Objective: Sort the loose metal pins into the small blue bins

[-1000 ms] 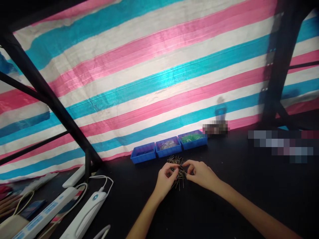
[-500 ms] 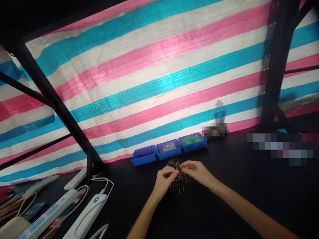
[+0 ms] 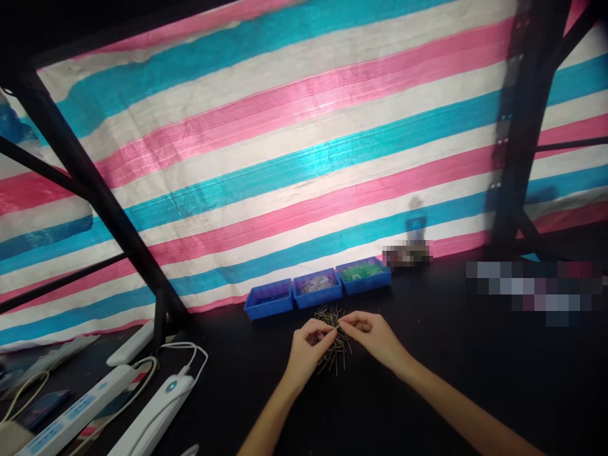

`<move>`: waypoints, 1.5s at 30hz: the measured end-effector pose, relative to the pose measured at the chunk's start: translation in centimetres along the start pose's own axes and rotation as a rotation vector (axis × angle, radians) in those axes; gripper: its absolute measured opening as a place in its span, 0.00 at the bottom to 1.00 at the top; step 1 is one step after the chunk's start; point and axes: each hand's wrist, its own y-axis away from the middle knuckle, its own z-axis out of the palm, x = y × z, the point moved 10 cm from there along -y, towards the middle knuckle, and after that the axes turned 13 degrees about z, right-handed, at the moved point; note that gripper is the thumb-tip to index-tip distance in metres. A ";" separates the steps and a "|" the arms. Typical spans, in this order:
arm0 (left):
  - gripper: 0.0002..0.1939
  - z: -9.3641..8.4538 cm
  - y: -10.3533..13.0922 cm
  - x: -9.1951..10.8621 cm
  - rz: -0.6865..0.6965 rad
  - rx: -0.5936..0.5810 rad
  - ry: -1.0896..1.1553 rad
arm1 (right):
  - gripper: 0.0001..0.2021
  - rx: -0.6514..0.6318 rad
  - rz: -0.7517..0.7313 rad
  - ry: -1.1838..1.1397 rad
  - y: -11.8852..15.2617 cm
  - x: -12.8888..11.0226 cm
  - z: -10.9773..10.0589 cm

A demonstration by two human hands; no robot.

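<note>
A loose pile of thin, brass-coloured screw-like pieces (image 3: 338, 354) lies on the black table (image 3: 403, 405). Over its left side is my left hand (image 3: 306, 345), thumb and forefinger pinched together. My right hand (image 3: 373, 335) reaches in from the right, also in a pinch, its fingertips close to those of the left, perhaps touching. Whatever sits between the fingertips is too small to make out. Just behind the pile stand three blue trays in a row: the left tray (image 3: 269, 310) has dark contents, the middle one holds clear plastic bits (image 3: 317, 284), the right one green bits (image 3: 361, 272).
White power strips (image 3: 80, 411) and cables (image 3: 197, 351) lie at the left. A black metal post (image 3: 114, 221) rises behind them, another (image 3: 513, 139) at the right. A striped sheet (image 3: 294, 158) hangs behind the table. Blurred-out items sit at the right.
My right hand has come a little closer to my left, so the fingertips now nearly meet. The whole view has shifted slightly.
</note>
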 end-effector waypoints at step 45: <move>0.24 -15.6 2.3 -5.8 -0.184 0.849 -0.204 | 0.12 0.092 -0.077 0.157 1.3 -1.5 0.3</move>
